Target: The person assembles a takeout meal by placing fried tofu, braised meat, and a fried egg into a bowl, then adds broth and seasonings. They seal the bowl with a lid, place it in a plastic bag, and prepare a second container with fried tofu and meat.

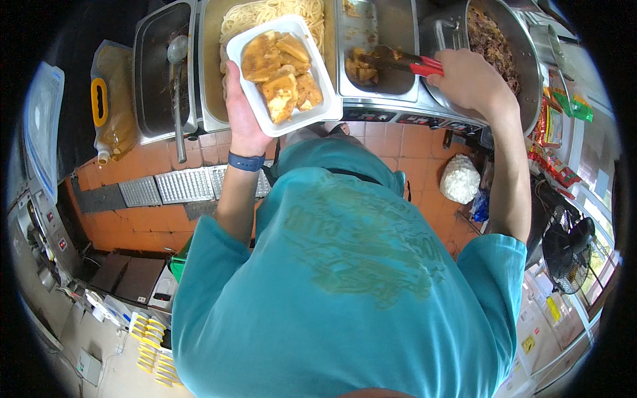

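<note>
My left hand [245, 119] is wrapped round the side of a white tray [236, 45] that holds several browned, sauce-coated pieces of food like fried tofu [279, 83]. Behind the tray, a steel pan of pale noodles [247, 21] is partly covered. In my right hand [474, 79] are tongs with red handles [426, 67]. Their dark tips reach into another steel pan [403, 40], among brown, saucy pieces [361, 68] at its left side. What lies between the tips is too unclear to make out.
A large pot [527, 60] of dark shredded food stands at right. A ladle [178, 73] lies in the left pan, its handle sticking out over the near edge. Further left is a yellow-handled jug [119, 86]. A white bag [459, 179] sits on the tiled floor; a fan [568, 249] is at right.
</note>
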